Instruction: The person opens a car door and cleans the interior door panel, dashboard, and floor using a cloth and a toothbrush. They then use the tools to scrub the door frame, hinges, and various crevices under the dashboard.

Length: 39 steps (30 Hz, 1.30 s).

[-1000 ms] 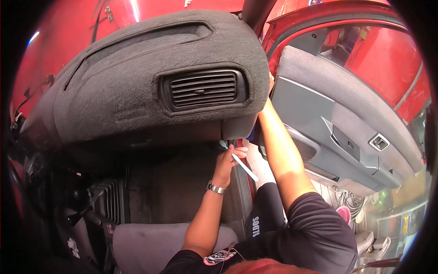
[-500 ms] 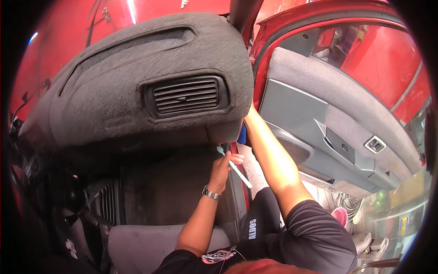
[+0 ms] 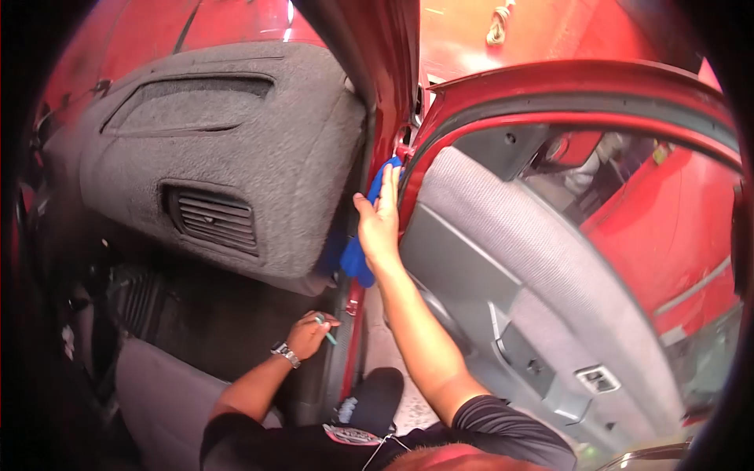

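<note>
My right hand (image 3: 378,220) is raised flat against the red door pillar (image 3: 390,102), pressing a blue cloth (image 3: 359,255) onto it between the dashboard and the open door. The cloth hangs down below my palm. My left hand (image 3: 308,333), with a metal wristwatch (image 3: 286,355), is low near the footwell and grips a slim white tool with a teal tip (image 3: 323,326).
A grey fuzzy dashboard (image 3: 228,141) with an air vent (image 3: 214,220) fills the left. The open red door with its grey trim panel (image 3: 503,259) and window switch (image 3: 598,379) stands to the right. A grey seat (image 3: 157,392) lies at lower left.
The view has swung right and up. My right hand climbed the pillar with the blue cloth, now fully visible. My left hand dropped lower with the white tool.
</note>
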Each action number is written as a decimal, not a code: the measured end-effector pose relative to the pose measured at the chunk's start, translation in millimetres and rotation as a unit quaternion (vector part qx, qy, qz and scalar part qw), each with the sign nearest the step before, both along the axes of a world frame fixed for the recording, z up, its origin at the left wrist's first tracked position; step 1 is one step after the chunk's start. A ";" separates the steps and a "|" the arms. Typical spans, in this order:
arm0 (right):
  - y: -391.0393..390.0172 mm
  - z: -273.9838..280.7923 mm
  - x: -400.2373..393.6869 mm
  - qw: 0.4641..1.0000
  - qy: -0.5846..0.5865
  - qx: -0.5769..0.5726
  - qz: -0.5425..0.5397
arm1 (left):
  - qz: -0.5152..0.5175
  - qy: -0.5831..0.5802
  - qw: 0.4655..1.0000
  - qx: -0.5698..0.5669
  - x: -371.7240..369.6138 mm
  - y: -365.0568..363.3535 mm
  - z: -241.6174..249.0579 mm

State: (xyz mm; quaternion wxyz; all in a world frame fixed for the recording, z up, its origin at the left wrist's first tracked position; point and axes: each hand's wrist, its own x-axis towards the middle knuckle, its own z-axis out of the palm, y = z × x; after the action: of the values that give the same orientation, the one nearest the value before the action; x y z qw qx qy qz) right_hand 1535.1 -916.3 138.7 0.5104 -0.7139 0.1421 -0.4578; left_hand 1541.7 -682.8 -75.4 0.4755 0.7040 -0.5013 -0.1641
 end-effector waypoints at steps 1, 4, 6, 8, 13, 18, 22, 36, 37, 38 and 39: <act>-0.4 4.0 -1.7 1.000 0.004 0.014 0.016 | 0.007 -0.008 1.000 0.013 -4.8 0.4 -8.7; -5.2 10.3 -8.8 0.998 0.021 0.041 0.050 | -0.010 -0.026 0.999 0.019 -18.7 -4.4 -24.5; -14.2 4.7 -11.5 0.996 0.040 0.014 0.073 | -0.021 -0.021 1.000 0.006 -28.2 -5.1 -16.8; -15.4 11.2 -19.6 0.994 0.041 0.032 0.099 | -0.040 -0.013 0.999 -0.033 -29.9 -10.5 -9.1; -7.2 13.0 -15.7 0.994 0.024 0.063 0.082 | -0.010 -0.013 0.988 -0.155 -29.5 -30.2 34.2; -17.6 26.0 -21.7 0.976 0.043 0.163 0.136 | -0.008 0.031 0.956 -0.290 -21.0 -97.1 126.0; -38.8 30.4 -24.6 0.942 0.087 0.256 0.198 | 0.045 0.001 0.932 -0.360 -11.0 -149.4 173.0; 26.3 24.0 -72.3 0.961 0.104 -0.250 -0.052 | 0.026 -0.010 0.948 -0.316 31.6 -223.4 175.7; 30.9 12.9 -78.2 0.952 0.123 -0.257 -0.112 | 0.023 0.043 0.958 -0.281 23.0 -217.6 183.4; 35.4 9.9 -87.3 0.951 0.126 -0.260 -0.112 | 0.023 0.046 0.958 -0.283 18.6 -220.0 181.3; 39.7 7.9 -96.1 0.947 0.158 -0.239 -0.148 | 0.051 0.010 0.951 -0.303 14.9 -223.3 180.5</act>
State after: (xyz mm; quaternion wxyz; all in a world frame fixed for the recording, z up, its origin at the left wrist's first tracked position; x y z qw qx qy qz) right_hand 1439.1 -876.6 146.7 0.2227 -0.8492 0.2113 -0.4297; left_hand 1556.5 -906.1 105.0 0.6793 0.5495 -0.4862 0.0131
